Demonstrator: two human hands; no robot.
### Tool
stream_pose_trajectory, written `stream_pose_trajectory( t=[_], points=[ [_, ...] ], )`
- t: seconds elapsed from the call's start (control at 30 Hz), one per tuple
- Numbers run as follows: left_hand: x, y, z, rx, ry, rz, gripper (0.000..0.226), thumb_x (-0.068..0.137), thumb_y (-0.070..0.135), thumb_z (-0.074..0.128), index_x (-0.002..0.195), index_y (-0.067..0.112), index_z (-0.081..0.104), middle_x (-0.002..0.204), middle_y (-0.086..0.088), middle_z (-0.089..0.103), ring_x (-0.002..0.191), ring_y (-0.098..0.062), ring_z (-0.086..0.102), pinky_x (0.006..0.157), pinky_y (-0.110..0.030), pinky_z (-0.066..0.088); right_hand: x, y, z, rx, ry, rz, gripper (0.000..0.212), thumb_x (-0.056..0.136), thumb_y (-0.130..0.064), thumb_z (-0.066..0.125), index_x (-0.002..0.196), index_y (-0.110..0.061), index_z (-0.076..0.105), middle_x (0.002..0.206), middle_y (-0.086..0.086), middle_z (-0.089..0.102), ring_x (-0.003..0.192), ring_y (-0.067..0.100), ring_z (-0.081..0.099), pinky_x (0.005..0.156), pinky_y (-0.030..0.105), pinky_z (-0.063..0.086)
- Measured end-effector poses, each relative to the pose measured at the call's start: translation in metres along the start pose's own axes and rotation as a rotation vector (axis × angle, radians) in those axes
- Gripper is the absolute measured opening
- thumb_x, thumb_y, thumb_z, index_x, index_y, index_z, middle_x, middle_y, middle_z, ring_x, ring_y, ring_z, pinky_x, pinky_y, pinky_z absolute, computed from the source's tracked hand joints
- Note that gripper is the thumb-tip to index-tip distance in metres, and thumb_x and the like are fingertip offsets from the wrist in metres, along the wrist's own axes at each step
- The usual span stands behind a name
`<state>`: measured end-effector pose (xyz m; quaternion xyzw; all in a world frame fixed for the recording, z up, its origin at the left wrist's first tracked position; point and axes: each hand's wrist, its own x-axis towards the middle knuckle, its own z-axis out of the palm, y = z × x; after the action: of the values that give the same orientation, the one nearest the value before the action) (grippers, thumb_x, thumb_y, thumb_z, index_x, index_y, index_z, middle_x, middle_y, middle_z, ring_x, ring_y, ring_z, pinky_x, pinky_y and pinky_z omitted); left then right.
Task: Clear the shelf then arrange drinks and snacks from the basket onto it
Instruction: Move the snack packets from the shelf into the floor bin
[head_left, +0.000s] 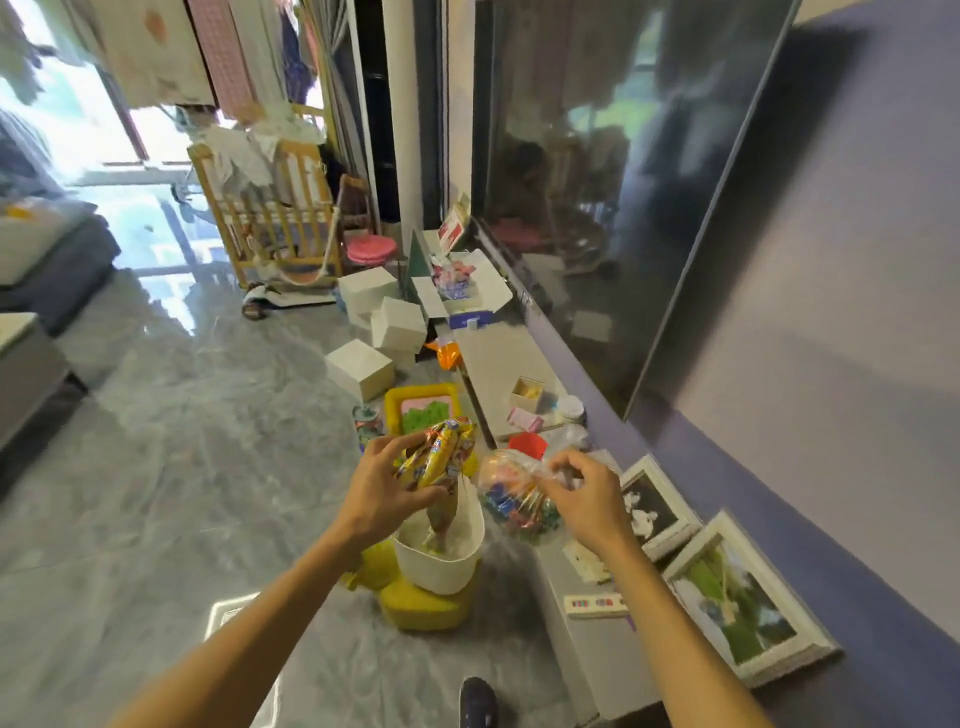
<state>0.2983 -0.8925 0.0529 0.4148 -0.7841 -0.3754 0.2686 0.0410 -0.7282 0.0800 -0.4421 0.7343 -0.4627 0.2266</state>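
Note:
My left hand (387, 486) grips a bunch of yellow snack packets (441, 457) above the white basket (452, 566). A brownish packet (441, 519) still stands inside the basket. My right hand (584, 496) pinches the top of a clear bag of colourful candies (519, 506), held just right of the basket and over the edge of the low grey shelf (613, 654). The basket rests on a yellow stool (421, 605) on the floor.
On the shelf lie two white picture frames (743, 597), a flat domino-like strip (595, 605), a red cup (527, 446), a small box (527, 393) and a jar (570, 408). White boxes (361, 368) and a yellow tray (423, 408) sit on the floor. A large TV (623, 182) hangs above.

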Motion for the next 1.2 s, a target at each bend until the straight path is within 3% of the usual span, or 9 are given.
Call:
stream_pose_trajectory(
  t=[0.17, 0.3, 0.47, 0.57, 0.67, 0.77, 0.87, 1.03, 1.2],
  points=[
    [0.075, -0.066, 0.004, -0.012, 0.021, -0.157, 0.099, 0.057, 0.082, 0.083, 0.144, 0.044, 0.056, 0.133, 0.008, 0.046, 0.113, -0.024, 0.066, 0.083, -0.044, 0.066, 0.109, 0.037, 0.052, 0.008, -0.095, 0.036, 0.013, 0.091, -0.02, 0.083, 0.091, -0.019, 0.07, 0.083, -0.008, 0.067, 0.074, -0.005, 0.06, 0.063, 0.016, 0.051],
    [0.126, -0.102, 0.019, 0.008, 0.012, -0.245, 0.086, 0.069, 0.054, 0.094, 0.145, 0.038, 0.057, 0.134, 0.003, 0.047, 0.113, -0.024, 0.065, 0.094, -0.042, 0.062, 0.175, 0.077, 0.096, -0.013, -0.169, 0.082, 0.021, 0.088, -0.014, 0.085, 0.085, -0.027, 0.069, 0.082, -0.012, 0.067, 0.073, -0.003, 0.059, 0.067, 0.018, 0.049],
    [0.168, -0.166, 0.05, -0.033, -0.004, -0.385, 0.083, 0.073, 0.045, 0.095, 0.146, 0.037, 0.057, 0.134, 0.003, 0.047, 0.113, -0.02, 0.066, 0.097, -0.038, 0.06, 0.222, 0.139, 0.167, -0.045, -0.175, 0.17, 0.021, 0.085, -0.015, 0.086, 0.081, -0.024, 0.068, 0.078, -0.009, 0.067, 0.071, 0.004, 0.058, 0.064, 0.02, 0.046],
    [0.186, -0.214, 0.076, -0.046, -0.029, -0.454, 0.083, 0.072, 0.045, 0.096, 0.145, 0.037, 0.058, 0.132, 0.004, 0.047, 0.111, -0.018, 0.068, 0.097, -0.034, 0.059, 0.234, 0.18, 0.211, -0.066, -0.155, 0.253, 0.025, 0.084, -0.023, 0.087, 0.077, -0.03, 0.064, 0.077, -0.008, 0.066, 0.072, 0.005, 0.059, 0.063, 0.024, 0.047],
    [0.192, -0.271, 0.109, -0.047, -0.104, -0.507, 0.086, 0.068, 0.053, 0.094, 0.145, 0.038, 0.058, 0.131, 0.006, 0.046, 0.113, -0.016, 0.066, 0.102, -0.04, 0.058, 0.233, 0.223, 0.252, -0.068, -0.145, 0.342, 0.028, 0.084, -0.019, 0.087, 0.076, -0.031, 0.062, 0.076, -0.01, 0.066, 0.071, 0.0, 0.058, 0.062, 0.019, 0.045],
    [0.191, -0.319, 0.143, -0.018, -0.174, -0.542, 0.083, 0.071, 0.05, 0.093, 0.145, 0.04, 0.056, 0.132, 0.008, 0.044, 0.116, -0.017, 0.062, 0.106, -0.039, 0.054, 0.224, 0.268, 0.289, -0.069, -0.147, 0.442, 0.03, 0.083, -0.014, 0.086, 0.077, -0.032, 0.063, 0.079, -0.01, 0.067, 0.071, 0.0, 0.058, 0.065, 0.024, 0.047],
    [0.185, -0.354, 0.174, 0.028, -0.239, -0.544, 0.08, 0.076, 0.046, 0.091, 0.146, 0.042, 0.053, 0.132, 0.007, 0.042, 0.12, -0.019, 0.058, 0.108, -0.038, 0.053, 0.212, 0.304, 0.317, -0.109, -0.161, 0.518, 0.024, 0.083, -0.012, 0.085, 0.08, -0.027, 0.067, 0.083, -0.01, 0.07, 0.074, 0.003, 0.061, 0.06, 0.015, 0.046],
    [0.176, -0.386, 0.206, 0.055, -0.32, -0.538, 0.077, 0.081, 0.043, 0.088, 0.149, 0.037, 0.051, 0.14, -0.001, 0.043, 0.125, -0.022, 0.056, 0.112, -0.038, 0.048, 0.198, 0.343, 0.347, -0.162, -0.157, 0.582, 0.019, 0.083, -0.009, 0.084, 0.083, -0.022, 0.07, 0.09, -0.004, 0.072, 0.08, 0.01, 0.064, 0.058, 0.007, 0.045],
    [0.176, -0.393, 0.211, 0.114, -0.357, -0.558, 0.078, 0.089, 0.045, 0.082, 0.155, 0.026, 0.046, 0.151, -0.005, 0.041, 0.13, -0.026, 0.056, 0.109, -0.035, 0.047, 0.199, 0.351, 0.348, -0.154, -0.219, 0.593, 0.021, 0.083, -0.015, 0.086, 0.084, -0.026, 0.069, 0.095, -0.008, 0.071, 0.084, 0.01, 0.064, 0.063, 0.008, 0.046]
  ],
)
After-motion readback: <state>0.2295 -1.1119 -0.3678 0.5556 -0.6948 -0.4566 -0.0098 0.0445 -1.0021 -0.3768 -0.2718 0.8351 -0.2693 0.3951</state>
